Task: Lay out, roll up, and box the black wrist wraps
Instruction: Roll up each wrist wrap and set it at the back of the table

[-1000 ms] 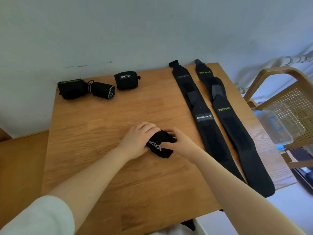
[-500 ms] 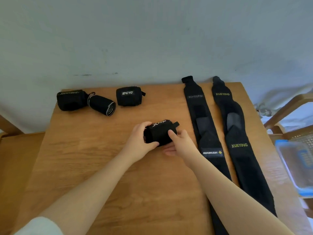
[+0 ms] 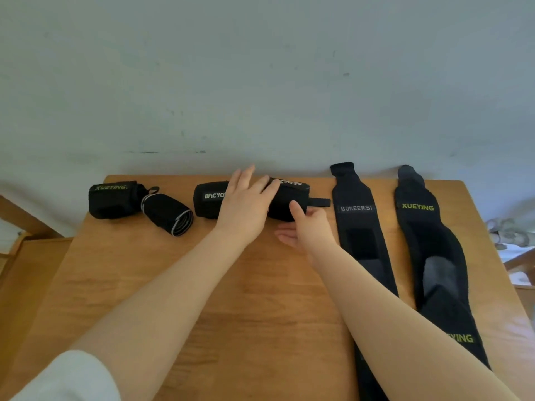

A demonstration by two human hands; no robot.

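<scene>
A freshly rolled black wrist wrap (image 3: 289, 198) with a white logo lies at the back of the wooden table (image 3: 231, 314), its tab sticking out to the right. My left hand (image 3: 246, 206) rests flat on the roll's left end, fingers straight and spread. The thumb of my right hand (image 3: 309, 227) touches the roll's front, while its fingers hang loose below. To the left lie three other rolls: an IIACYO roll (image 3: 207, 201), a white-edged roll (image 3: 170, 214) and a XUEYING roll (image 3: 111, 199). Two wraps lie flat on the right: a BOKEERSI wrap (image 3: 357, 227) and a XUEYING wrap (image 3: 425, 233).
A pale wall (image 3: 260, 82) rises directly behind the table's back edge. Wooden furniture (image 3: 29, 227) stands to the left of the table. My right forearm covers the near end of the BOKEERSI wrap.
Both hands carried the rolled wrap from the middle of the table to the back row beside the IIACYO roll. My fingers have loosened and spread. The camera tilted up toward the wall.
</scene>
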